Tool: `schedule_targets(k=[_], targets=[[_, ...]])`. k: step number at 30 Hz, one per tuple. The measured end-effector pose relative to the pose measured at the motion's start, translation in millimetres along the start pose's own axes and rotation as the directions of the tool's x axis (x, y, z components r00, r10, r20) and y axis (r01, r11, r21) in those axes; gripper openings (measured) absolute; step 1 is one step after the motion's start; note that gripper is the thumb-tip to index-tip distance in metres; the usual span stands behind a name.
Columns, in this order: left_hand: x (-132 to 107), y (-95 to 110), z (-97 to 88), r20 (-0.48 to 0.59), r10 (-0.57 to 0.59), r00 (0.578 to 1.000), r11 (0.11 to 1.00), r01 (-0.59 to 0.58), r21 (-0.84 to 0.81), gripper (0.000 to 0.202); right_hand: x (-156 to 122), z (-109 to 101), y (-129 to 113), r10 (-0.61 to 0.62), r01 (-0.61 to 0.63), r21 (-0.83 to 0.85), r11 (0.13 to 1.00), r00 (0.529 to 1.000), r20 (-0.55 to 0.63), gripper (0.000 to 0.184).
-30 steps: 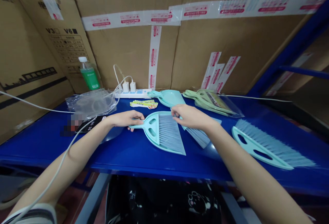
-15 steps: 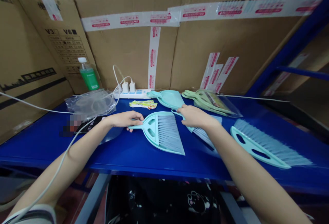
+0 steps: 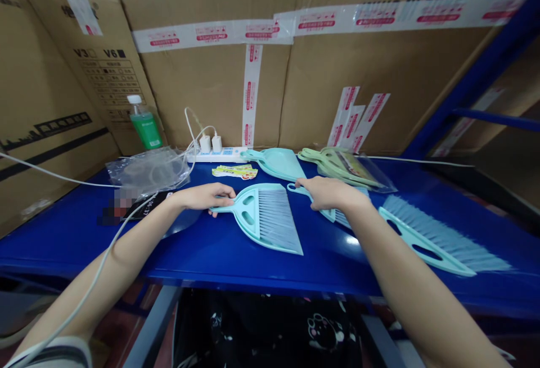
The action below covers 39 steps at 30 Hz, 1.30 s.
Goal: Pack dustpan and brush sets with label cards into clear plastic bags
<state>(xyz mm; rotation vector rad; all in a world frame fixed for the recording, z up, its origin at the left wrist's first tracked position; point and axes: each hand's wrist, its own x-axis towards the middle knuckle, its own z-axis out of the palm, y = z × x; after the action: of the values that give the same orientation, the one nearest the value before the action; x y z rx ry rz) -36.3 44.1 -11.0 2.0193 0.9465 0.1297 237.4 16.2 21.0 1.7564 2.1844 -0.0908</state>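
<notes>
My left hand [image 3: 213,196] is closed around the handle of a turquoise dustpan [image 3: 270,244]. A matching hand brush [image 3: 276,210] lies in this dustpan, its grey-blue bristles toward the right. To the right, my right hand [image 3: 327,192] grips a second turquoise brush [image 3: 329,214] by its handle; the looped handle end sticks out to the left, and my hand and forearm cover part of the bristles. Behind it lies another turquoise dustpan [image 3: 280,162] with nothing in it. A third, larger-looking turquoise brush [image 3: 428,250] rests right of my right forearm.
Green dustpan sets [image 3: 341,165] in clear plastic lie at the back right. Behind are a white power strip [image 3: 230,154] with chargers, colourful packets [image 3: 234,172], crumpled clear plastic [image 3: 147,170] and a green-filled bottle [image 3: 145,126]. A white cable [image 3: 107,252] crosses my left forearm. Cardboard [image 3: 202,81] walls the blue table.
My right hand has shifted a little to the right with the brush, and its bristles show less beyond my forearm. My left hand and the dustpan stay in place.
</notes>
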Motion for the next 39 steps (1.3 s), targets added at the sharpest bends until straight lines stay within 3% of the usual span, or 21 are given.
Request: schedule_targets(k=[6,11,16,20,39], targets=[[1,-1,2.0,-0.011,0.028,1.0,1.0,-0.028,-0.013,0.029,-4,-1,2,0.031,-0.032,-0.054,0.998,0.999,-0.025,0.063],[1,2,4.6,-0.007,0.014,1.0,1.0,-0.014,-0.001,0.027,-1,-1,-3,0.037,-0.039,-0.047,0.998,0.998,-0.041,0.047],[1,4,7.7,-0.024,0.035,0.999,0.999,-0.035,0.016,0.028,9,6,-10,-0.061,0.064,0.008,0.998,0.982,-0.18,0.038],[2,5,9.4,-0.024,0.075,0.997,0.997,-0.074,0.025,0.027,16,10,-11,-0.145,0.155,0.03,0.988,0.968,-0.204,0.033],[2,6,11.3,0.016,0.069,0.997,0.997,-0.07,0.015,0.029,26,13,-10,-0.135,0.152,0.044,0.987,0.954,-0.268,0.03]])
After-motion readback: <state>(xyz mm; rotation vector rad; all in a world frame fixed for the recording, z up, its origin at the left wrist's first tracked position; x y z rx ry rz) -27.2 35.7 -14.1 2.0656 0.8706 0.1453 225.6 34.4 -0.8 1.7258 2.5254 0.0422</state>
